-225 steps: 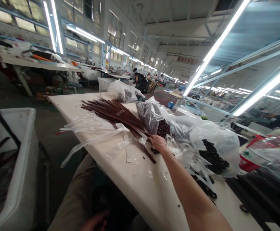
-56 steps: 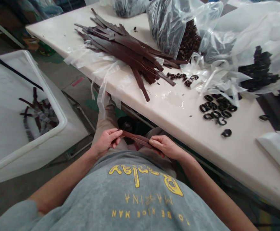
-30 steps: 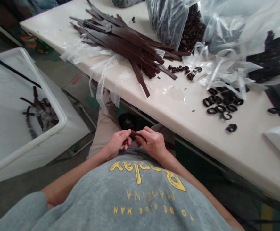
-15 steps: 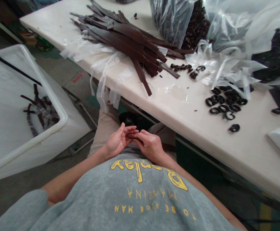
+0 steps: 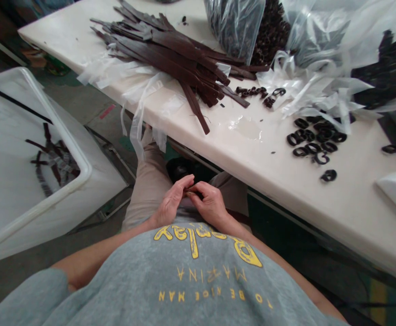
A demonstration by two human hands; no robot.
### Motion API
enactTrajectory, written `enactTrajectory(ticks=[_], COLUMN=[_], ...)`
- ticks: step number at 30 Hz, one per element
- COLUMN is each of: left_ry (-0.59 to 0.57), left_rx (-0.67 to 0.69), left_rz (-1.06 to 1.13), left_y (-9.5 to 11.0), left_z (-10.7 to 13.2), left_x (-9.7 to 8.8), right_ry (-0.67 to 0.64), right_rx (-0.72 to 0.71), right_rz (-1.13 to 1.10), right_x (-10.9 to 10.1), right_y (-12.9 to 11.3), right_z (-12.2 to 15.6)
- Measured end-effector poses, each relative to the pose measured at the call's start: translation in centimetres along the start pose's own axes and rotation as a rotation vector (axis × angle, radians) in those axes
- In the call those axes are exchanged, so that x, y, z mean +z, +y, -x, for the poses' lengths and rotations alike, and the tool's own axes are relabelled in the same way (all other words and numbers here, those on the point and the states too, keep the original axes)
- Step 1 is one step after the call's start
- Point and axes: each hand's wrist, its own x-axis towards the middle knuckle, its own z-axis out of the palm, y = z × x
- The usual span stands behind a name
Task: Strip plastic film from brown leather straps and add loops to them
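Note:
In front of my waist, my two hands meet over a small brown strip [image 5: 188,192], mostly hidden by the fingers. My right hand [image 5: 210,201] pinches it between thumb and fingertips. On the other side my left hand [image 5: 172,202] is turned edge up, its fingers together and curved against the same piece. On the table above lies a heap of long brown strips [image 5: 171,56], their ends pointing toward me. Black rolled rings [image 5: 313,147] lie loose farther right, with a few small brown rolls [image 5: 252,92] between.
A white bin [image 5: 82,174] at left holds brown scraps [image 5: 57,158]. Clear plastic bags [image 5: 234,27], one filled with dark rolls, stand at the back of the white table [image 5: 239,156]. Translucent film strips [image 5: 138,122] hang over its front edge.
My left hand has turned from palm up to edge up, its fingers coming together against the strip. My right hand keeps its pinch. The view has shifted slightly.

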Motion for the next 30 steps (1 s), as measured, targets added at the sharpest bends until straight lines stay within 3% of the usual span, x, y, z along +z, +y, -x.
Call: enactTrajectory(ticks=[4,9,16,21,24,27,30], left_ry=[-0.046,0.022,0.053,0.034,0.115,0.162,0.146], left_rx=[0.118,-0.015,-0.157,-0.043,0.073,0.052,0.051], left_rz=[0.063,0.243,0.255,0.013,-0.068,-0.048,-0.143], left_y=[-0.1,0.8,0.5,0.6,0.9,1.2,1.5], left_z=[0.0,-0.3,-0.7,-0.9,-0.9,-0.8,-0.7], left_x=[0.4,0.9,0.3,-0.5,-0.7,-0.7,-0.6], right_ry=[0.055,0.138,0.152,0.094,0.011,-0.088,-0.108], right_rx=[-0.028,-0.060,-0.064,-0.073,-0.093,-0.066,-0.037], right_rz=[-0.068,-0.170,-0.171,-0.204,-0.207,-0.097,0.081], right_x=[0.0,-0.7,-0.9,-0.8,-0.9,-0.9,-0.8], right_y=[-0.1,-0.7,-0.9,-0.5,-0.4,-0.2,0.0], right_z=[-0.1,0.0,0.1,0.1,0.1,0.2,0.2])
